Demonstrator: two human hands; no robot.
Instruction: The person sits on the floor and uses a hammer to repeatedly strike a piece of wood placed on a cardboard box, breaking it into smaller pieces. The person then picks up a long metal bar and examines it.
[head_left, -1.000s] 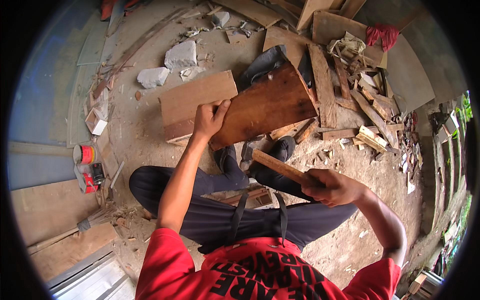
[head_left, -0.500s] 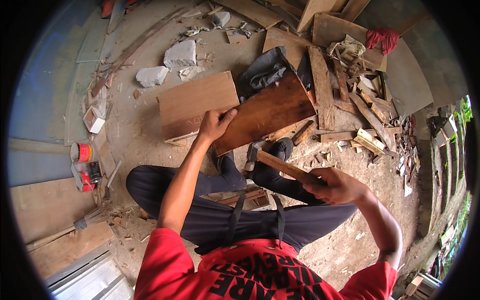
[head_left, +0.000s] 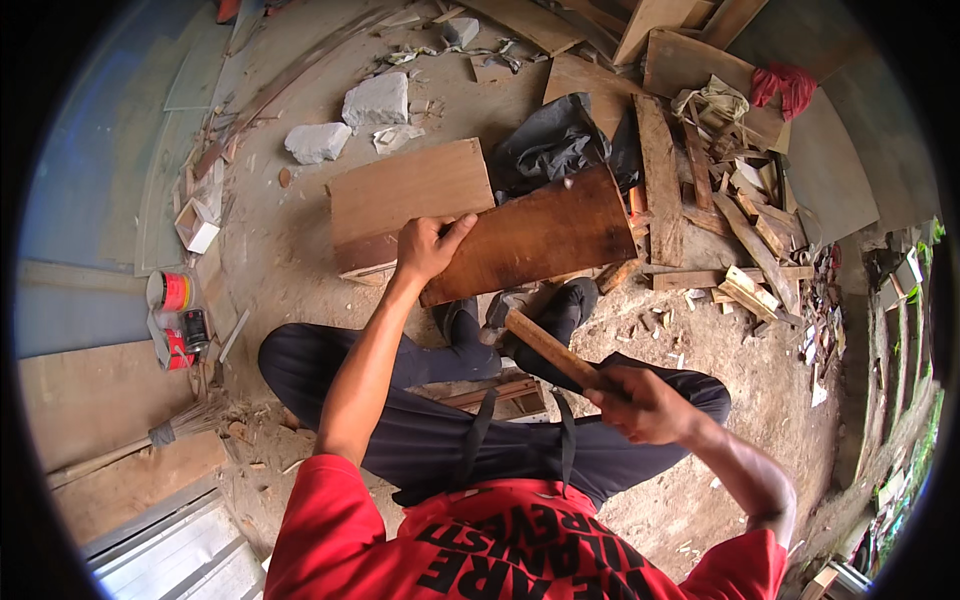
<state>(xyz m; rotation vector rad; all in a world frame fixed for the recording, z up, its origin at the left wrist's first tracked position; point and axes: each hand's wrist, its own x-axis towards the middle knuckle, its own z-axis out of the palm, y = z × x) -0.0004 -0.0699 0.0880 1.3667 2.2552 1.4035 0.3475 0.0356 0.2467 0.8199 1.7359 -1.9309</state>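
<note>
Currently, on dusty ground (head_left: 262,235), a wooden box (head_left: 410,195) is sitting; right of the box, a dark board (head_left: 540,235) is slanting, left hand (head_left: 428,248) clasping its end; below-right of the box, a hammer (head_left: 548,346) is angling from the right hand's (head_left: 645,403) closed fist.

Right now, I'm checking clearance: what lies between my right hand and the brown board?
In the head view, the hammer in your right hand extends toward the brown board; your leg and shoe show beyond it.
</note>
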